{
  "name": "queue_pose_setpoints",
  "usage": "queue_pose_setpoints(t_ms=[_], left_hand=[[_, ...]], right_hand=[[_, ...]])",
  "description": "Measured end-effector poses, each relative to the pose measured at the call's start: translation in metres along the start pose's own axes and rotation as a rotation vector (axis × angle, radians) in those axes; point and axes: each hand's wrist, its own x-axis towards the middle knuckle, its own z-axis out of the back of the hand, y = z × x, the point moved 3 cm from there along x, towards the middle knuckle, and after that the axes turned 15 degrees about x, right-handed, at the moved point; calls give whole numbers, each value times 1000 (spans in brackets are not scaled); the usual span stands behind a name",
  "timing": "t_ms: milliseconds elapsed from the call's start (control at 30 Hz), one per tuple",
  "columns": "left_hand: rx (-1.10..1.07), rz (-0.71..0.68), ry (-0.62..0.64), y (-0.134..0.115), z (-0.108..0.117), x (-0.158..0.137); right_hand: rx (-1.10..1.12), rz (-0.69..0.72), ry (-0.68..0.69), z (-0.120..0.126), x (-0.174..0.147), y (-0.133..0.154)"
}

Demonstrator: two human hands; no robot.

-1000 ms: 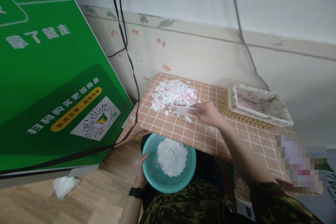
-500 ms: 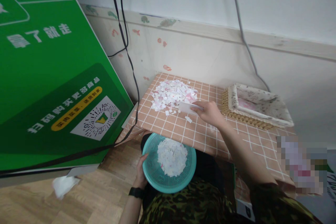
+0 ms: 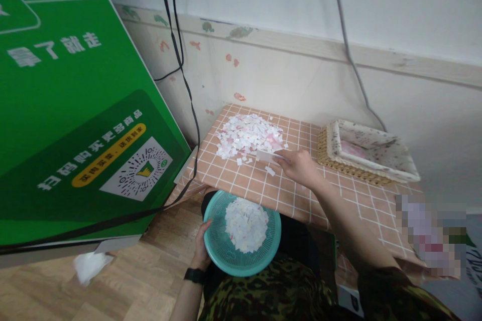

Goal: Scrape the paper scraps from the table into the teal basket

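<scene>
My left hand (image 3: 202, 245) grips the left rim of a teal plastic colander (image 3: 271, 256), which rests on my lap just under the table's front edge. Inside it lies a mound of white paper scraps (image 3: 246, 224). Above the table, my right hand (image 3: 301, 166) pinches a flat white card (image 3: 265, 155) between thumb and fingers. The card's edge stands at the near right side of a heap of torn white and pinkish paper (image 3: 248, 134). A few loose bits (image 3: 269, 171) lie in front of the heap.
A checkered brown cloth covers the table (image 3: 226, 180). At its back right stands a lined wicker basket (image 3: 380, 160). On the left rises a green sign panel (image 3: 94, 85), with a black cable (image 3: 192, 105) hanging beside it. A white crumpled bag (image 3: 90, 266) lies on the floor.
My right hand and the card have shifted only very slightly, with the card tilting a little. The left hand and colander stay in place.
</scene>
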Motion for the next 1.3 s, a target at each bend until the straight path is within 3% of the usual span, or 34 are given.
queue_pose_setpoints(t_ms=[200, 400, 733, 1033, 1300], left_hand=[[-5, 4, -23, -3, -2, -3], [-6, 27, -3, -2, -2, -3], [-9, 25, 2, -2, -1, -2], [-20, 7, -9, -2, -1, -2], [-4, 30, -3, 1, 3, 2]], right_hand=[[46, 53, 53, -1, -9, 4], [50, 15, -37, 0, -9, -1], [-70, -9, -63, -4, -6, -8], [34, -12, -68, -2, -7, -8], [-40, -32, -97, -5, -8, -15]])
